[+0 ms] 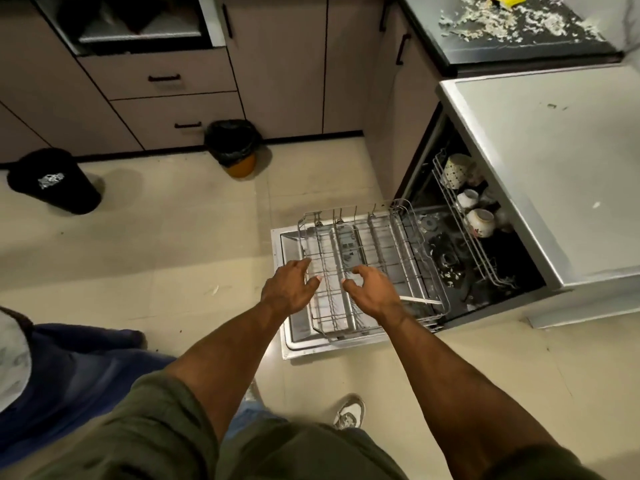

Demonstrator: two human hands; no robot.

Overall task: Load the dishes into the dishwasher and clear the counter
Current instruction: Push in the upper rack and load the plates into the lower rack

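Beige floor tiles (145,244) (scuffed) under lower rack (367,268); left hand (289,289) and right hand (372,292) spread, each grip empty.

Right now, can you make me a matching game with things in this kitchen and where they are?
Things:
1. lower rack
2. cups
3. orange bin
4. scraps

Places:
A. on the black counter
B. on the floor by the cabinets
C. pulled out over the open dishwasher door
D. in the upper rack

Pairs: 1-C, 2-D, 3-B, 4-A
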